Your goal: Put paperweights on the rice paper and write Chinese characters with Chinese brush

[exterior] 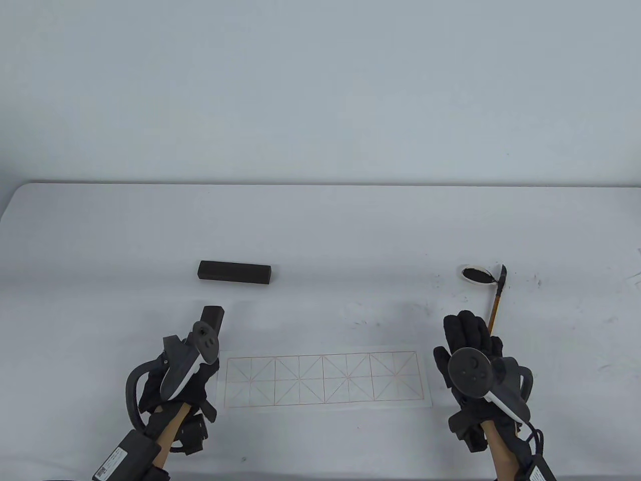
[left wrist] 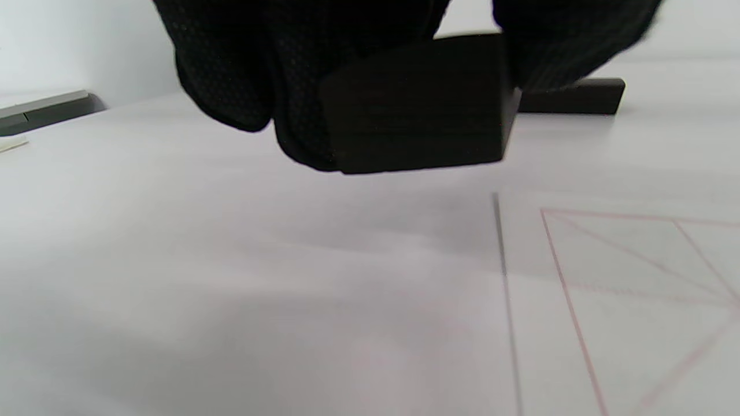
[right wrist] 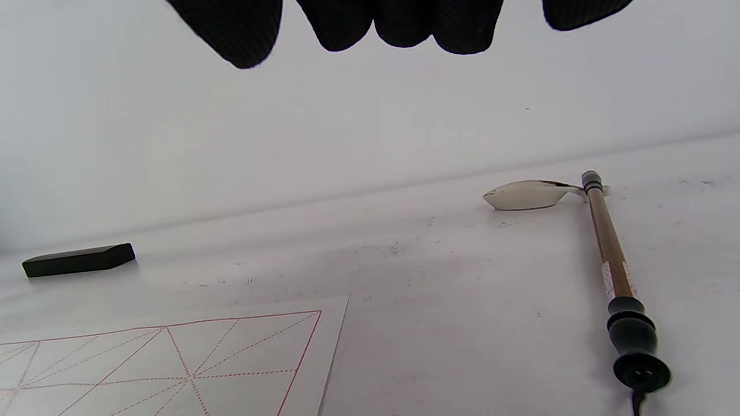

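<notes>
The rice paper [exterior: 325, 378] with a red grid lies flat near the table's front edge; its left margin shows in the left wrist view [left wrist: 607, 312], its right end in the right wrist view [right wrist: 173, 364]. My left hand [exterior: 188, 366] grips a dark paperweight [exterior: 212, 316] [left wrist: 416, 110], held just above the table left of the paper's left edge. A second paperweight [exterior: 234, 272] [left wrist: 572, 96] [right wrist: 78, 260] lies farther back. My right hand [exterior: 470, 345] hovers open right of the paper, holding nothing. The brush [exterior: 497, 300] [right wrist: 613, 254] lies beyond it, its tip at the ink dish [exterior: 475, 274] [right wrist: 529, 195].
Small ink specks [exterior: 536, 280] dot the table around the dish. A pale wall [exterior: 320, 90] rises behind the table's back edge.
</notes>
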